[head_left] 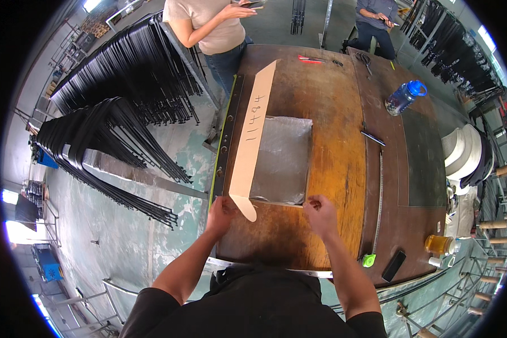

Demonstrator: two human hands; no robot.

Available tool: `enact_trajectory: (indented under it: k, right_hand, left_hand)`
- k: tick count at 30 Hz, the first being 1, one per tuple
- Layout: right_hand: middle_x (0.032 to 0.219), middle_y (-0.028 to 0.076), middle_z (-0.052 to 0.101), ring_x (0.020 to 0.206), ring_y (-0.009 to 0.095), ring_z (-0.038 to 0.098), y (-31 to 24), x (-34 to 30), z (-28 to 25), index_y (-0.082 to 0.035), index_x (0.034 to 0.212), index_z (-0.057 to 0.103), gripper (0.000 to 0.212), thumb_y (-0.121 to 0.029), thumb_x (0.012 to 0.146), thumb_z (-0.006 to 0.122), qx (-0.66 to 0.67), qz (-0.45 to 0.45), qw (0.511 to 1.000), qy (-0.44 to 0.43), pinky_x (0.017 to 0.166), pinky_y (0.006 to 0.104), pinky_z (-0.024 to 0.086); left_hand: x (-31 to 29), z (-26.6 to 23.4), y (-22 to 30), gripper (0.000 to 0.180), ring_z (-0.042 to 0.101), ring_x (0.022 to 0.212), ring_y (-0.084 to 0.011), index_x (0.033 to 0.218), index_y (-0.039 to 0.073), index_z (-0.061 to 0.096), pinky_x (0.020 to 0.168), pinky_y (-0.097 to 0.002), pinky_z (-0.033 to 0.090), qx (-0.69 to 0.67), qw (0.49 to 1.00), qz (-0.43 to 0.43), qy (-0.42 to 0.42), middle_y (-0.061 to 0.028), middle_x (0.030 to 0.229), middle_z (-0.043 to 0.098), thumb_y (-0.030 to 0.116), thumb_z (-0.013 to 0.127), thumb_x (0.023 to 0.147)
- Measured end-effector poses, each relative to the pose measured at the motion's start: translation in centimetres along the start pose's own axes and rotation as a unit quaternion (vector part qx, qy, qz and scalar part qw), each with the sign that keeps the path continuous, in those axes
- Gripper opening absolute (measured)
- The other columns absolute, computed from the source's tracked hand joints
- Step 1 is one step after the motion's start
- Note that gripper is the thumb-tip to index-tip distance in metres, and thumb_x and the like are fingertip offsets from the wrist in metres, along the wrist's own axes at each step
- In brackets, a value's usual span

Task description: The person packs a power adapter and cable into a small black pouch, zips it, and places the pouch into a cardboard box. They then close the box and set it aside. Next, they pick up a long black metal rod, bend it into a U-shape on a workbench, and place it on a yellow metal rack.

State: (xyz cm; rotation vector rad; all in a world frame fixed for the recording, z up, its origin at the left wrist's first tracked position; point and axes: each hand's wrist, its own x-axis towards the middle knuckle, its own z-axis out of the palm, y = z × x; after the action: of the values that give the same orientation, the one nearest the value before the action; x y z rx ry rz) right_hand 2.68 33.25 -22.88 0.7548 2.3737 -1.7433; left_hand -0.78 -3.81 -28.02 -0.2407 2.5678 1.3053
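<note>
A flat, grey plastic-wrapped pack [281, 160] lies on the brown wooden table. Along its left side runs a long tan cardboard flap [253, 135] with handwriting on it and a rounded tab at its near end. My left hand [222, 216] is at the table's left edge, beside the flap's near end, its fingers curled. Whatever lies between those fingers is hidden. At the pack's near right corner is my right hand [321, 216], fingers bent and pressed together. I cannot make out what they grip there.
A metal strip with holes [225, 141] borders the table's left side. To the right lie a pen [373, 138], a tape measure [369, 260], a phone [394, 266], a blue bottle [403, 98] and a jar [439, 245]. Two people stand beyond; racks of black rods [124, 73] fill the left.
</note>
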Motion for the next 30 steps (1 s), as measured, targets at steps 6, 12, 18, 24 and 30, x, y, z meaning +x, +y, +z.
enact_trajectory:
  k: [6,12,18,24,30]
  right_hand:
    - [0.113,0.019,0.078,0.109,0.035,0.075,-3.8,7.1,2.5,0.002,0.126,0.076,0.035,-0.016,0.096,0.084,-0.065,-0.129,0.988,-0.054,0.096,0.0433,0.060]
    - [0.143,0.022,0.069,0.139,0.043,0.063,-9.3,18.0,6.1,-0.001,0.145,0.067,0.059,-0.016,0.093,0.091,-0.142,-0.304,0.942,-0.008,0.115,0.0499,0.054]
    - [0.165,0.022,0.054,0.155,0.046,0.051,-13.0,28.4,11.0,-0.004,0.166,0.047,0.091,-0.008,0.088,0.094,-0.130,-0.314,0.939,-0.057,0.126,0.0485,0.049]
    - [0.166,0.023,0.060,0.149,0.044,0.060,-12.9,34.9,16.7,-0.005,0.166,0.048,0.093,-0.004,0.084,0.094,-0.086,-0.256,0.949,-0.162,0.124,0.0466,0.051]
    - [0.127,0.010,0.081,0.125,0.040,0.071,-12.8,34.8,18.8,-0.018,0.129,0.078,0.049,-0.010,0.083,0.092,-0.118,-0.259,0.957,-0.061,0.107,0.0479,0.058]
  left_hand:
    - [2.1,2.0,-0.9,0.057,0.060,0.132,-0.0509,0.143,0.002,0.058,0.114,-0.0577,0.051,0.161,0.974,0.160,0.024,-0.0241,0.136,0.063,0.005,0.078,0.090]
    - [3.0,3.2,-3.0,0.065,0.053,0.141,-0.0488,0.148,0.002,0.061,0.123,-0.0592,0.044,0.211,0.964,0.164,0.006,-0.0256,0.148,0.057,0.014,0.079,0.087]
    - [2.7,3.9,-3.9,0.032,0.063,0.122,-0.0445,0.121,0.007,0.070,0.112,-0.0557,0.049,0.232,0.938,0.253,0.043,-0.0193,0.123,0.069,0.016,0.076,0.091]
    - [1.8,3.2,-2.8,0.039,0.069,0.125,-0.0336,0.134,0.013,0.074,0.112,-0.0533,0.052,0.155,0.967,0.199,-0.040,-0.0095,0.121,0.077,0.030,0.077,0.099]
    - [1.8,3.3,-0.8,0.046,0.069,0.127,-0.0387,0.137,0.007,0.071,0.113,-0.0524,0.054,0.130,0.975,0.178,-0.028,-0.0162,0.132,0.073,0.025,0.081,0.096]
